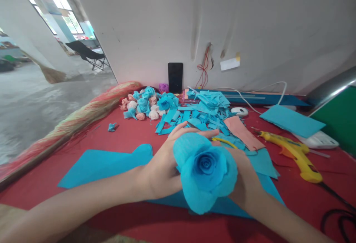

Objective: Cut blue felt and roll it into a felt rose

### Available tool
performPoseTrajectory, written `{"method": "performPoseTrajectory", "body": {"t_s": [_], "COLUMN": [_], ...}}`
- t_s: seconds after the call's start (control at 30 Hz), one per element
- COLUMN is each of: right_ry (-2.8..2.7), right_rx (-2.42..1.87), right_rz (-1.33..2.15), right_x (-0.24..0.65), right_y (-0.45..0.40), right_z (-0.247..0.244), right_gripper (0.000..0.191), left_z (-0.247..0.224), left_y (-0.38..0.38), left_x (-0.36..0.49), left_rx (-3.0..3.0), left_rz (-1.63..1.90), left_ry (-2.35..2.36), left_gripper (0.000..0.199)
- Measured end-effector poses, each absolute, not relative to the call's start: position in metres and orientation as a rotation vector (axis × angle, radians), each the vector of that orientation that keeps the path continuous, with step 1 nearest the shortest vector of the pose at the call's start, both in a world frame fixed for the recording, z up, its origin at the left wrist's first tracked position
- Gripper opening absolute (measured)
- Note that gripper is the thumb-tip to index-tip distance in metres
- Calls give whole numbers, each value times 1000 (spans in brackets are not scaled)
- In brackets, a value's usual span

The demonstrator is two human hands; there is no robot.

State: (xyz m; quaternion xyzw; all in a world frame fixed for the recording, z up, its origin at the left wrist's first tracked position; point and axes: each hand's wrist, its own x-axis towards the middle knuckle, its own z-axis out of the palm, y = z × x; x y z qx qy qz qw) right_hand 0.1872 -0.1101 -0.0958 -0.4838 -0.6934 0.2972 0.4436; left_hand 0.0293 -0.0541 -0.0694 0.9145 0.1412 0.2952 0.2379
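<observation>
Bright daylight from the window (65,13) (blown out), edges warped, shadows soft

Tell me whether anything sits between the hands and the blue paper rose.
Nothing visible does: the left hand and right hand already cup the blue paper rose directly, above the blue paper sheet.

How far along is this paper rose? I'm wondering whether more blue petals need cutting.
Done: a pile of small finished flowers lies at the back. In hand: both the left hand and right hand cup a large blue rose, its spiral centre formed and outer petals wrapped round. Left, judging by the table: many cut blue strips lie unused, with the yellow glue gun beside them.
</observation>
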Motion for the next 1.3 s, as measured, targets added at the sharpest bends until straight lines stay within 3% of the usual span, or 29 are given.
{"method": "performPoseTrajectory", "body": {"t_s": [0.1, 0.47, 0.67, 0.83, 1.13, 1.3], "right_ry": [-1760, -1799, -1730, -1743, -1835, -1805], "right_rx": [-1128, -929, -936, -861, -860, -886], "right_rz": [614, 424, 362, 423, 558, 503], "right_x": [188, 187, 188, 189, 186, 185], "right_y": [-110, -108, -108, -107, -107, -107], "right_z": [-96, -85, -73, -72, -80, -77], "right_gripper": [37, 22, 21, 22, 23, 22], "left_z": [-71, -66, -57, -42, -33, -35], "left_y": [-53, -54, -60, -61, -59, -62], "left_x": [30, 30, 23, 20, 16, 17], "left_rx": [2542, 2428, 1781, 1344, 1528, 1564], "left_rz": [820, 842, 823, 930, 659, 731], "left_ry": [352, 234, 329, 454, 620, 572], "left_gripper": [38, 41, 37, 10, 38, 33]}}
